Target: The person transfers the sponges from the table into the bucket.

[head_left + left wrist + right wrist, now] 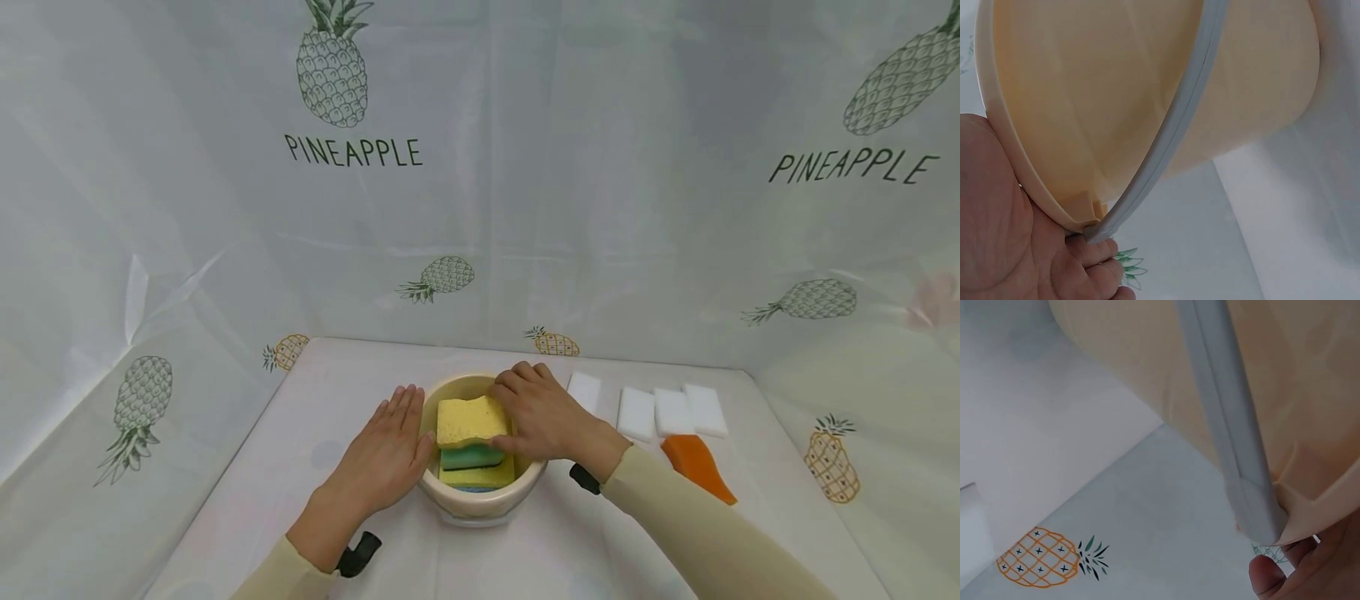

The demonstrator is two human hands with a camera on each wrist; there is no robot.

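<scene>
From where I'm standing, looking down past the person's head: a round cream plastic bucket (pixel 480 503) sits on the white cloth-covered bench (pixel 300 450), sponges stacked inside. A yellow rectangular sponge (pixel 472 421) is uppermost in the bucket, over a green sponge (pixel 471 457) and a lower yellow sponge (pixel 476 477). Right grip (pixel 543 412) looks narrow, thumb and fingers pinching the right end of that uppermost sponge, probably because that end is easy to reach from the bucket's right side. Left grip (pixel 386 458) is flat, fingers straight along the bucket's left rim, holding nothing; my guess is it's there to keep the bucket steady. Right of the bucket lie four white rectangular foam blocks (pixel 637 414) with an orange sponge piece (pixel 697 467) nearer the person, presumably parked within the right arm's reach.

Left wrist view: palm against the bucket's rim, right by where the grey plastic handle (pixel 1175 125) joins. Handle hangs down the bucket's side, so it's out of the way.

Right wrist view: fingers beside the bucket's other handle joint. Can't see the pinch from here; the sponges are hidden.
</scene>
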